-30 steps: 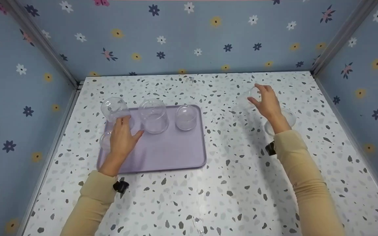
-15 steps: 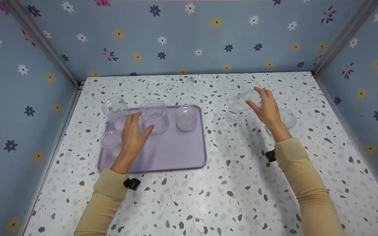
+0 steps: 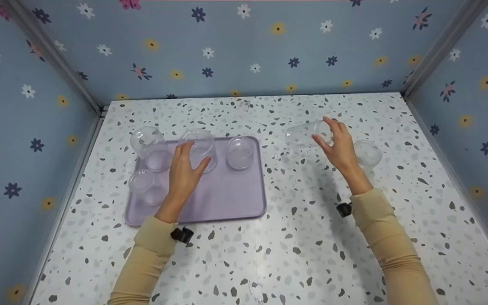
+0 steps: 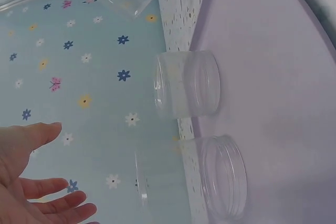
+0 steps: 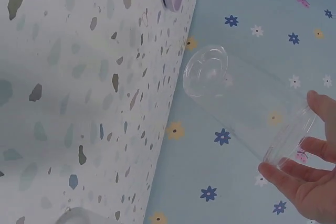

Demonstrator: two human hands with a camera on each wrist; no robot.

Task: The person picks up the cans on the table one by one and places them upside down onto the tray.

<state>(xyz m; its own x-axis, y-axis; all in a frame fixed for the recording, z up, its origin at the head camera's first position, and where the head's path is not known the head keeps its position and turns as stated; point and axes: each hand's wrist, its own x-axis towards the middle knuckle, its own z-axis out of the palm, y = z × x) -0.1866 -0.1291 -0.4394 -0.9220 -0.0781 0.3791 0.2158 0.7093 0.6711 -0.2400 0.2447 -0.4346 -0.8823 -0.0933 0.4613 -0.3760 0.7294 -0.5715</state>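
My right hand [image 3: 340, 148] grips a clear cylindrical jar [image 3: 302, 134] by its rim end, fingers and thumb spread around it. The jar is tipped on its side, its base towards the left, and in the right wrist view the jar [image 5: 244, 111] shows nothing inside. My left hand [image 3: 184, 176] hovers over the lilac tray [image 3: 227, 199], empty, thumb apart from relaxed fingers. It partly covers a large clear jar [image 3: 197, 137] in the head view. A smaller clear jar [image 3: 240, 153] stands right of that one, towards the tray's back right corner.
Two more clear jars stand on the tray's left side: a taller jar [image 3: 147, 142] behind and a small jar [image 3: 141, 182] in front. Another clear round container [image 3: 368, 153] stands right of my right hand on the speckled table [image 3: 295, 245]. Flowered walls [image 3: 244, 51] enclose the table.
My left hand has moved right across the tray, from the left jars to the large jar. My right hand has shifted slightly left and nearer, turning its jar more level.
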